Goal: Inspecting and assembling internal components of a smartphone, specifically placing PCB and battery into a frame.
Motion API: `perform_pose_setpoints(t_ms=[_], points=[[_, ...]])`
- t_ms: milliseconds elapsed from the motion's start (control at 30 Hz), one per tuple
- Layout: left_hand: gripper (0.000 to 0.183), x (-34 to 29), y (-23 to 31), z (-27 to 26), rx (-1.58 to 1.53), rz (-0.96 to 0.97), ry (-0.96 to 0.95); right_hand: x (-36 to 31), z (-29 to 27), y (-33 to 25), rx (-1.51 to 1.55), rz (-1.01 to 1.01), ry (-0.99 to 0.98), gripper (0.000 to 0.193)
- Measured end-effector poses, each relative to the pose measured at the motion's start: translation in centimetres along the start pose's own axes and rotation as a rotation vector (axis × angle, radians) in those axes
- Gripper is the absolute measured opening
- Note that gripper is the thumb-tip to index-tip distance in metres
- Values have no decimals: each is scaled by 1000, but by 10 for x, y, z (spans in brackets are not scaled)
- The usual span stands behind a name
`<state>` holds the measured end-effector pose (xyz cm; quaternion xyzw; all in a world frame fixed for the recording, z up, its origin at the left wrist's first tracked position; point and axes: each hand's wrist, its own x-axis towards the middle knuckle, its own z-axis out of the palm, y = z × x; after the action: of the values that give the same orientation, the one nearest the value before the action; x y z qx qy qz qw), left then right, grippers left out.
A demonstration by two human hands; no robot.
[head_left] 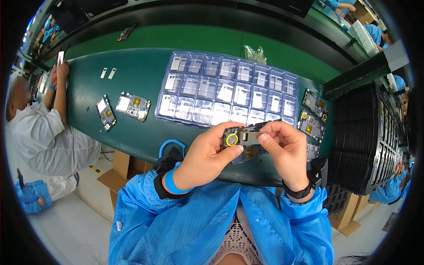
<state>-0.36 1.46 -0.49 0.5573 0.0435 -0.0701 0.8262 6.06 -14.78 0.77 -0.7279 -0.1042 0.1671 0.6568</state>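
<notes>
My left hand (204, 152) is closed on a black circuit board (235, 130) that bears a round, yellow-rimmed part near the thumb. Pinched in my right hand (286, 148) is a thin silver metal plate (252, 138) with a small rectangular cutout. The plate lies over the board or just above it; whether they touch I cannot tell. Below my fingers another circuit board (250, 153) shows, partly hidden. Just beyond my hands stands a clear plastic compartment tray (201, 121) holding similar silver plates.
Two circuit boards (133, 106) and two loose silver plates (112, 73) lie on the green table (84, 88) at left. More boards (312, 125) rest right of the tray, beside stacked black trays (353, 141). A person (42, 132) at far left holds a phone (60, 57).
</notes>
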Motion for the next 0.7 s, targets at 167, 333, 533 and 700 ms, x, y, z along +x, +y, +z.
perform_pose_setpoints(t_ms=[167, 333, 533, 700], points=[[35, 0, -2, 0, 6, -8, -18, 0, -1, 1, -46, -27, 12, 6], [38, -1, -1, 1, 3, 23, -37, -1, -1, 2, -58, -25, 19, 7], [42, -1, -3, -1, -13, -23, -53, -1, -3, 3, -28, -6, 13, 7], [42, -1, -3, -1, -27, -27, -55, -1, -5, 2, 54, 20, -12, 7]])
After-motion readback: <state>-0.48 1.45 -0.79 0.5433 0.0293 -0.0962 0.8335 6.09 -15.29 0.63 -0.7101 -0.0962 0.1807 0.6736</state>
